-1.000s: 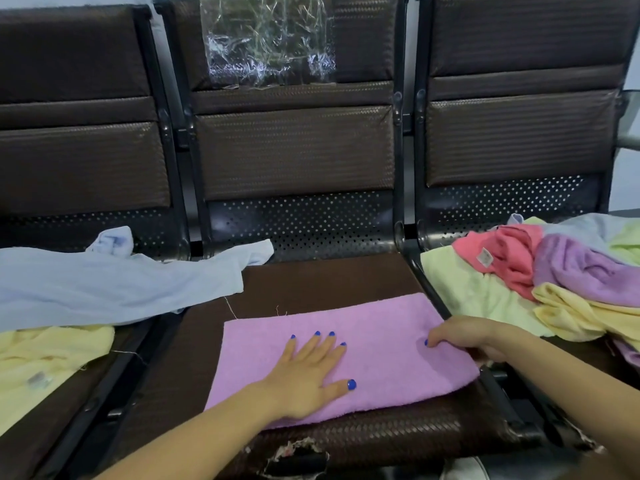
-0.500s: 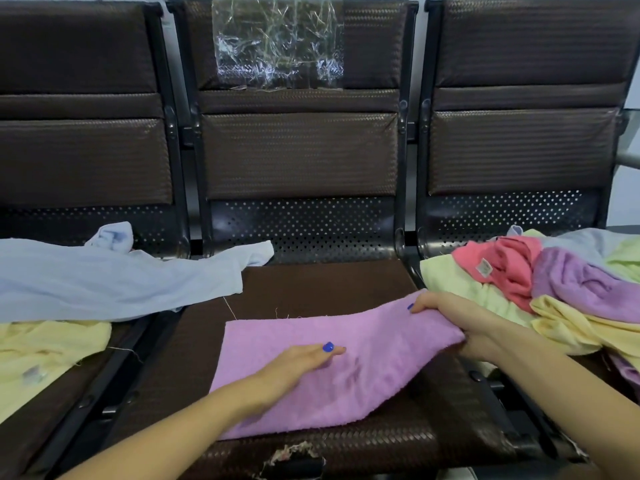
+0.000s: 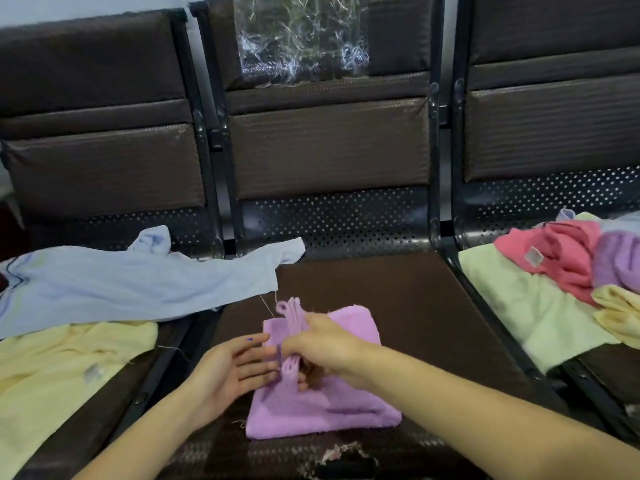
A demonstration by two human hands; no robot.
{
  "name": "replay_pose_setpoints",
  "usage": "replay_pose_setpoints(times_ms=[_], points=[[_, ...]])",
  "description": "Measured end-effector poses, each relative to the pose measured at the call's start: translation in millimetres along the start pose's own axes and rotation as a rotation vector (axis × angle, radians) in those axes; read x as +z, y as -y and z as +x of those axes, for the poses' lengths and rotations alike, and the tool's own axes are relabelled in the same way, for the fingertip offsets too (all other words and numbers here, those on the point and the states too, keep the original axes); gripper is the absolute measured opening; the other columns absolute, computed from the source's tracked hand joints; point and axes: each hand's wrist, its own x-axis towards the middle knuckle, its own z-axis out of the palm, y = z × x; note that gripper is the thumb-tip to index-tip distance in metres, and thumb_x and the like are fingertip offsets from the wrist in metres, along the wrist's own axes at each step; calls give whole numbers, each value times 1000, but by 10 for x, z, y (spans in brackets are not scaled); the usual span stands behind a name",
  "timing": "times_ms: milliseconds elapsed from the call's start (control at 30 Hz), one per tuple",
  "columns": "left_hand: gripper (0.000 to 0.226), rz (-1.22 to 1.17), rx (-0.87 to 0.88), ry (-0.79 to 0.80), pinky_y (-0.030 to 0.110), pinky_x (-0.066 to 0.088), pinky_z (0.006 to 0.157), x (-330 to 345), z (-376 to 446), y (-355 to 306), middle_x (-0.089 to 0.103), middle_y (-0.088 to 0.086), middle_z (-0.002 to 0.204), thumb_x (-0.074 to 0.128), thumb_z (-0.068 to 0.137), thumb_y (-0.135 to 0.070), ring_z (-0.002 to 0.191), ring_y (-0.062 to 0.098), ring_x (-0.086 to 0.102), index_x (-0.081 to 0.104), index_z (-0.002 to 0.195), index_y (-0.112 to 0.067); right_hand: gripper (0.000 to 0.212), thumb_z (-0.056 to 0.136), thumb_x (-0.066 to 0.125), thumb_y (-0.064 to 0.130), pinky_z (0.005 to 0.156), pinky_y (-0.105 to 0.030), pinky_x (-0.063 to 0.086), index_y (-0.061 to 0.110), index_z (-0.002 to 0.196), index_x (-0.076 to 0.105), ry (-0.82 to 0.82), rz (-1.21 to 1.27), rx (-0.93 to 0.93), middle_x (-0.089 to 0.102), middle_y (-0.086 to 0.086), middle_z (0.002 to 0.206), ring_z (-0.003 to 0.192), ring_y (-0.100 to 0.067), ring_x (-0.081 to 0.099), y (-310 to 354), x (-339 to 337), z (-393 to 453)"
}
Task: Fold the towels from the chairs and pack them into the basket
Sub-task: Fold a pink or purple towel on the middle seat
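A lilac towel [image 3: 349, 407] lies folded in half on the middle chair's brown seat [image 3: 408, 299]. My right hand [image 3: 322, 344] reaches across it and grips the folded-over edge at the towel's left side, where the cloth bunches up between the fingers. My left hand [image 3: 232, 368] is beside that same edge, palm turned inward and fingers straight, touching the cloth. More towels wait on the neighbouring seats. No basket is in view.
A light blue towel [image 3: 131, 285] and a pale yellow one [image 3: 62, 368] are spread on the left chair. On the right chair lies a pile of green [image 3: 519, 313], pink [image 3: 561, 258], purple [image 3: 620, 261] and yellow towels. The seat's front edge is torn [image 3: 343, 455].
My right hand lifted the towel's right edge and carried it over to the left, halving the towel. My left hand slid from flat on the middle of the towel to its left edge.
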Motion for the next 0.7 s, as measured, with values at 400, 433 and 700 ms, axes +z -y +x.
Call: replay_pose_setpoints(times_ms=[400, 433, 700], points=[[30, 228, 177, -103, 23, 38, 52, 115, 139, -52, 53, 1, 54, 57, 89, -10, 50, 12, 50, 61, 59, -14, 33, 87, 54, 13, 53, -35, 47, 0, 117, 47, 14, -442, -106, 56, -11, 66, 52, -23, 54, -220, 467, 284], [24, 208, 188, -115, 21, 39, 46, 108, 158, -73, 58, 0, 54, 59, 90, -12, 47, 10, 53, 65, 67, -14, 49, 89, 55, 16, 53, -34, 46, 1, 131, 35, 25, -492, -91, 58, -13, 72, 55, -25, 55, -232, 481, 288], [44, 334, 198, -104, 21, 46, 43, 12, 318, -22, 67, 9, 104, 51, 91, 9, 79, 17, 61, 52, 129, -12, 41, 96, 46, 14, 91, -34, 39, 9, 136, 45, 51, -925, -312, 53, -17, 125, 116, -32, 48, -288, 233, 35]])
